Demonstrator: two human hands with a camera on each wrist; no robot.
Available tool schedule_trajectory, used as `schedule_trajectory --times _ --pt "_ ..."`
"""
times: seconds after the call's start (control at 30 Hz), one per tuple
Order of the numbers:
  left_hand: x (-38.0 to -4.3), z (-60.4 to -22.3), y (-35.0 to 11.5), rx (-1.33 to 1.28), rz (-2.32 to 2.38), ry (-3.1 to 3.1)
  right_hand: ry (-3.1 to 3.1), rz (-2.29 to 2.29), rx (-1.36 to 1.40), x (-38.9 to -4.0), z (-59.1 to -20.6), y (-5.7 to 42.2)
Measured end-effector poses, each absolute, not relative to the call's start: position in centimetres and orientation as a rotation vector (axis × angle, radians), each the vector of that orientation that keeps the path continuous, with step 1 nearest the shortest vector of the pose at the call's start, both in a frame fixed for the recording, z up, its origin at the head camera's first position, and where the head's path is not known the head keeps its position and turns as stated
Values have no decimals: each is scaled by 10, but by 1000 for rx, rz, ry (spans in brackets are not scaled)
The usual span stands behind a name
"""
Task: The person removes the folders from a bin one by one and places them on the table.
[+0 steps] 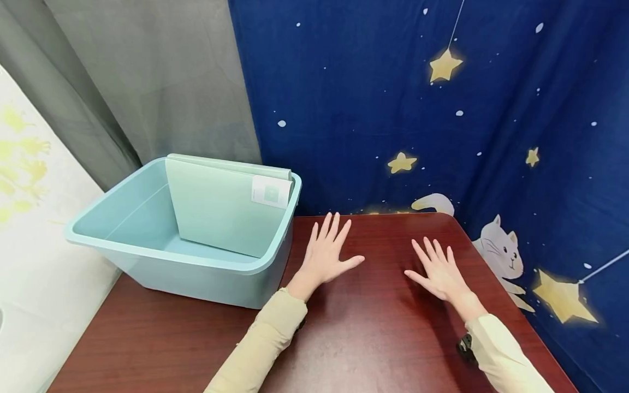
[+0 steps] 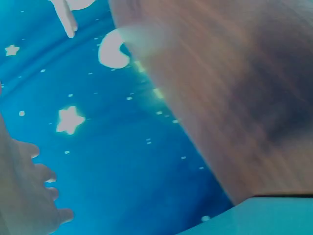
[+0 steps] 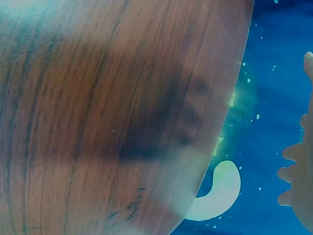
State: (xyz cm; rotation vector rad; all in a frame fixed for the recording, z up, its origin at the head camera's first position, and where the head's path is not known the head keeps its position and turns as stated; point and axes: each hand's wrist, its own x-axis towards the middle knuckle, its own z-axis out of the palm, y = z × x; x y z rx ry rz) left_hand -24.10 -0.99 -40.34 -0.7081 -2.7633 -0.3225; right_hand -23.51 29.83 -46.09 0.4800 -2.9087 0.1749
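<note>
At the far left corner of the worktop (image 1: 373,333), upright: a light-blue tub (image 1: 196,281), just left of the left grip (image 1: 323,259) and apart from its fingers. Inside, leaning toward the tub's far side: a pale green folded panel (image 1: 216,213) with a white label (image 1: 272,192). Left grip empty, fingers straight and spread, toward the far edge. Right grip (image 1: 439,273) likewise empty and spread, near the right edge, well apart from the tub.
</note>
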Motion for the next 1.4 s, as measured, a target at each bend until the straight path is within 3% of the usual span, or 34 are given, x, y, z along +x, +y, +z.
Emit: schedule_trajectory --times 0.6,1.13,1.4 --pt "-217 -346 -16 -736 -266 -2607 -2867 155 536 -246 -445 285" --pt "-209 -302 -73 -651 -368 -2621 -2857 191 535 -250 -431 284" --pt "-204 -300 -111 -599 -445 -2605 -2839 237 538 -253 -426 276"
